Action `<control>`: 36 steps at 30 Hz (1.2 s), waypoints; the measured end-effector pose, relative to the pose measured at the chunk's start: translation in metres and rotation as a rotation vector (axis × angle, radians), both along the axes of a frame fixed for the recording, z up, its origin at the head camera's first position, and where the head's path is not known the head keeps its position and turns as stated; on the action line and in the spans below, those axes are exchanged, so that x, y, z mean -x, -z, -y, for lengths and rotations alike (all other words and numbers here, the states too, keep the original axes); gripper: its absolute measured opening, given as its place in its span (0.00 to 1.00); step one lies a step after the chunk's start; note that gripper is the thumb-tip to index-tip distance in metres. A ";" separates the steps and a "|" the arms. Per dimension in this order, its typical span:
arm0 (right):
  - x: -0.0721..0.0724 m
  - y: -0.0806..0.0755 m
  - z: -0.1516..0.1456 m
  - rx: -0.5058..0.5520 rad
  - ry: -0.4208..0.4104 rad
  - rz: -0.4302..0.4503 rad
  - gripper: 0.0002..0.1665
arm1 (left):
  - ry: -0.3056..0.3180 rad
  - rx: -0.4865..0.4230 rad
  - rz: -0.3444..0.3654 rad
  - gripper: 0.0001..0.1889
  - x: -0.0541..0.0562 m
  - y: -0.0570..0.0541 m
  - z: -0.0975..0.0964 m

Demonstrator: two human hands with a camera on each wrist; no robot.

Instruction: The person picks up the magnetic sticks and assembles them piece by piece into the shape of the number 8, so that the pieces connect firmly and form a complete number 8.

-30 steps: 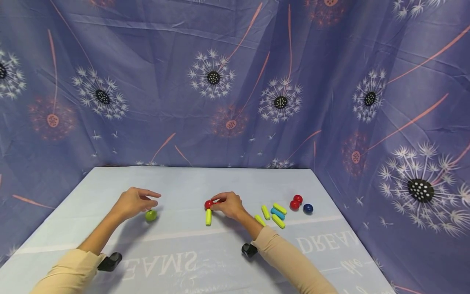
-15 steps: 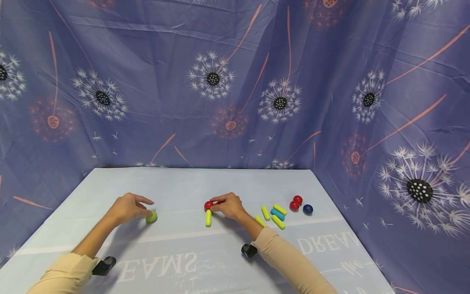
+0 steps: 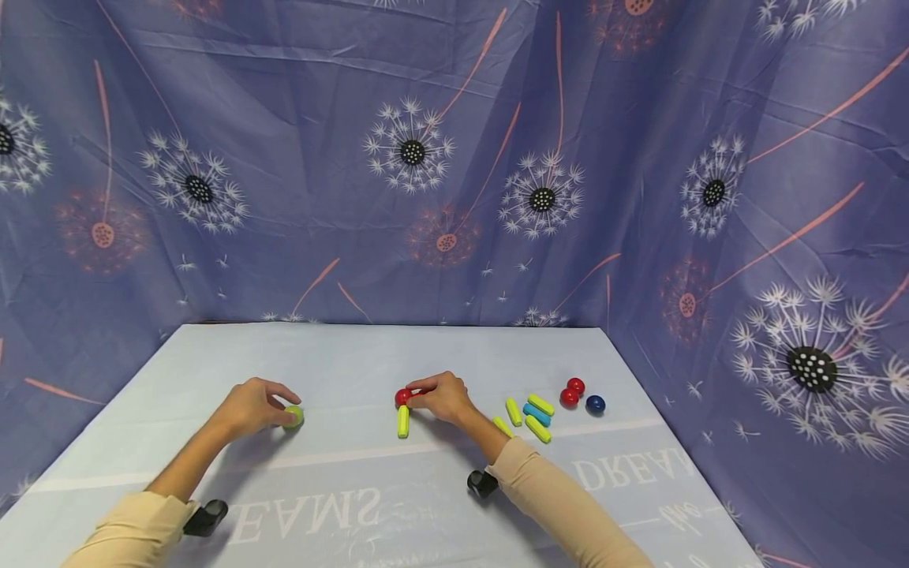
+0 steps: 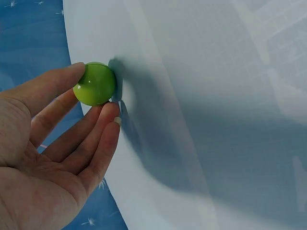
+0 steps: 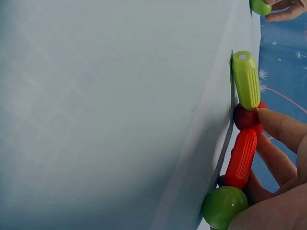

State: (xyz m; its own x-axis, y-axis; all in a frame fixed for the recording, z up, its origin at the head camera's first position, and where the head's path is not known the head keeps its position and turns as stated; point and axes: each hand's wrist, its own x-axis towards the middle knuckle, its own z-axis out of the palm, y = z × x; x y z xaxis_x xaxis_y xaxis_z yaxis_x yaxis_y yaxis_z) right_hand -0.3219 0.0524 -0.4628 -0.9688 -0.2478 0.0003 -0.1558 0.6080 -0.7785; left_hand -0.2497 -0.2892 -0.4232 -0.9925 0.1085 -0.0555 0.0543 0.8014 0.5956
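Observation:
At the table's left side, my left hand (image 3: 252, 408) pinches a shiny green ball (image 4: 96, 85) between thumb and fingertips, close to the table surface. Near the middle, my right hand (image 3: 443, 396) holds a joined piece by its red ball (image 5: 248, 117). A yellow-green ribbed stick (image 5: 246, 81) extends from that ball toward the body. On the ball's other side, a red ribbed stick (image 5: 241, 158) leads to a second green ball (image 5: 224, 207) beneath the palm. In the head view, the right hand hides most of the red stick and that second ball.
To the right lie several yellow-green sticks (image 3: 538, 428) around a light blue stick (image 3: 536, 414). Beyond them sit two red balls (image 3: 570, 397) and a dark blue ball (image 3: 596, 405). Patterned cloth (image 3: 454, 197) hangs behind and beside the white table (image 3: 341, 355).
My left hand has come down from above the green ball and now grips it. The right hand and its joined piece have stayed almost still.

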 end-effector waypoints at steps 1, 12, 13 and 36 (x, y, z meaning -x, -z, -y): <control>0.000 0.000 0.000 0.001 -0.002 0.001 0.16 | -0.003 -0.002 -0.003 0.17 0.000 0.000 0.000; 0.001 0.000 0.000 -0.013 -0.005 0.009 0.16 | 0.000 -0.006 0.021 0.17 -0.002 0.000 0.002; 0.001 -0.001 0.000 -0.017 -0.004 0.011 0.16 | 0.003 -0.008 0.018 0.17 -0.002 0.000 0.002; 0.006 -0.006 -0.001 -0.034 -0.035 0.054 0.16 | 0.131 -0.102 -0.015 0.14 0.000 -0.003 -0.062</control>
State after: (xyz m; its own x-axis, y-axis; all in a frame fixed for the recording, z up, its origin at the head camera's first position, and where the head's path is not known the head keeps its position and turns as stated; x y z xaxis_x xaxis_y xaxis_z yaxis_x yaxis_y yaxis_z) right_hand -0.3281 0.0538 -0.4565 -0.9580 -0.2804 -0.0607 -0.1357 0.6294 -0.7651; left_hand -0.2499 -0.2274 -0.4199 -0.9702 0.2411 -0.0226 0.1639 0.7223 0.6719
